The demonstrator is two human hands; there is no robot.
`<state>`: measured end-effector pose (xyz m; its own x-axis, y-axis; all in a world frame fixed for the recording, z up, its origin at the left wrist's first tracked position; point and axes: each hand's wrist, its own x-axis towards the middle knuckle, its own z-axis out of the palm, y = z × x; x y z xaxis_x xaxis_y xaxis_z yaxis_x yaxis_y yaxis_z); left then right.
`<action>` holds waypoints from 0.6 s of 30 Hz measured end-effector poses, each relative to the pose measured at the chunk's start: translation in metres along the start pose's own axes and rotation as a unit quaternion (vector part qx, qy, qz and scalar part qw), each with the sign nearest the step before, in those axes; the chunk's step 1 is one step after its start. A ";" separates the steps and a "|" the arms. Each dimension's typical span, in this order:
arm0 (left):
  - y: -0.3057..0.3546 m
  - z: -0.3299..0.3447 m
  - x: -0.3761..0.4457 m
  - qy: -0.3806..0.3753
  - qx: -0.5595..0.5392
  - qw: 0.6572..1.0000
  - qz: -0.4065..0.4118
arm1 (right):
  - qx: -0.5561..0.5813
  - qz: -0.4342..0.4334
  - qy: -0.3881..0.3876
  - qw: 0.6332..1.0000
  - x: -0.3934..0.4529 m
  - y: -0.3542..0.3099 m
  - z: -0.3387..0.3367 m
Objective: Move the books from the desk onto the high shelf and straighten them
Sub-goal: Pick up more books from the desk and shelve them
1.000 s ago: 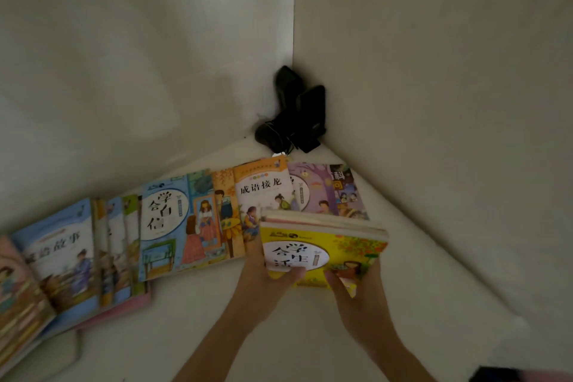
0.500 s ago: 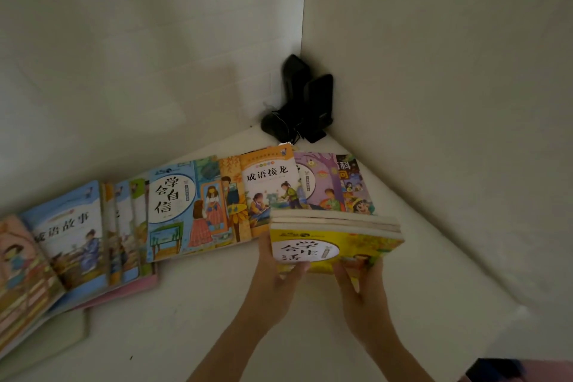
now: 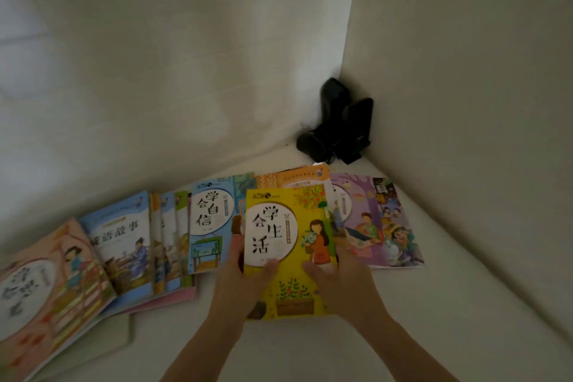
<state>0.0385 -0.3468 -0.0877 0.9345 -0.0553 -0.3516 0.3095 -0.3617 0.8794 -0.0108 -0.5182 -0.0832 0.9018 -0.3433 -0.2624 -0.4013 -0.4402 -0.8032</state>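
Note:
A yellow book (image 3: 288,226) with a girl on its cover faces me, held at its lower edge by both hands. My left hand (image 3: 245,276) grips its left side, thumb on the cover. My right hand (image 3: 338,276) grips the right side. Behind it a row of several picture books lies fanned out on the white shelf surface (image 3: 449,304): a blue book (image 3: 210,223), an orange one (image 3: 304,175), a purple one (image 3: 359,217), and further left a light blue book (image 3: 121,251) and a pink book (image 3: 46,282).
A black device (image 3: 338,127) stands in the far corner where the two white walls meet. The right wall (image 3: 465,102) runs close beside the books. A pale flat object (image 3: 102,341) lies under the pink book at the lower left.
The yellow book has tipped up from edge-on to cover facing me and shifted left over the orange book. Both hands stay on its lower edge.

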 end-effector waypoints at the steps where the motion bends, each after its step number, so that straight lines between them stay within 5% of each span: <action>1: 0.005 -0.014 0.007 0.015 0.012 1.000 -0.004 | -0.001 -0.011 -0.003 1.000 0.009 -0.012 0.008; 6: -0.003 -0.071 0.073 0.107 0.134 0.985 -0.023 | -0.080 -0.039 -0.009 0.996 0.064 -0.062 0.059; 9: -0.018 -0.083 0.101 0.093 0.199 0.974 -0.058 | -0.169 -0.008 -0.010 0.986 0.084 -0.074 0.082; 18: -0.010 -0.064 0.102 0.083 0.243 0.966 -0.038 | -0.141 0.041 -0.048 0.988 0.098 -0.070 0.077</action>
<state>0.1416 -0.2895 -0.1123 0.9400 0.1242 -0.3177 0.2973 -0.7551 0.5844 0.1178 -0.4570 -0.0940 0.8704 -0.3128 -0.3801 -0.4894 -0.6334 -0.5994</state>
